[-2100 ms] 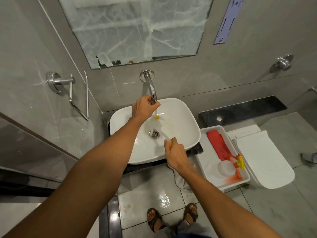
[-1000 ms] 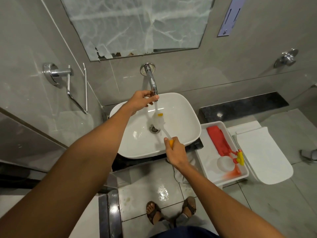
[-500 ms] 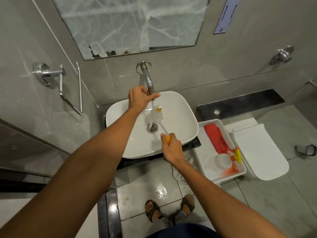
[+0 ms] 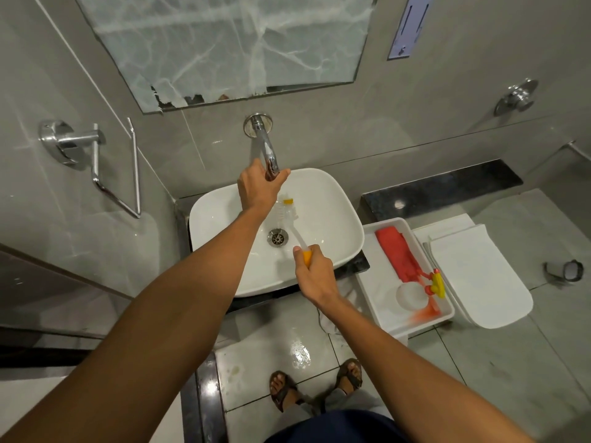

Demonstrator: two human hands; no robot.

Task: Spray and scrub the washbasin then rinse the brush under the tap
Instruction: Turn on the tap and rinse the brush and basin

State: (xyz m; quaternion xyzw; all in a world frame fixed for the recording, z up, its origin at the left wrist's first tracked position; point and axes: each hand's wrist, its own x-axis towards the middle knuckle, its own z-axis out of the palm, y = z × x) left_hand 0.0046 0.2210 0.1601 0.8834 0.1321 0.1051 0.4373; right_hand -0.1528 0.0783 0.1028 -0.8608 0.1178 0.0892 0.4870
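A white washbasin point(image 4: 332, 219) sits below a chrome wall tap point(image 4: 265, 145). My left hand point(image 4: 257, 188) is wrapped around the tap's spout end. My right hand point(image 4: 315, 271) grips the orange handle of a brush point(image 4: 289, 215), whose clear bristled head with a yellow tip lies in the basin under the spout, just above the drain point(image 4: 277, 237). A spray bottle point(image 4: 419, 289) with a red and yellow trigger lies in a white tray point(image 4: 382, 292) to the right of the basin.
A red cloth point(image 4: 395, 247) lies in the tray beside the bottle. A white toilet lid point(image 4: 476, 276) is further right. A chrome towel holder point(image 4: 96, 161) is on the left wall. My sandalled feet point(image 4: 316, 385) stand on the wet floor tiles.
My left hand stays on the spout end, shifting its grip slightly. The brush head stays under the spout over the drain in my right hand. The camera view shifted a little.
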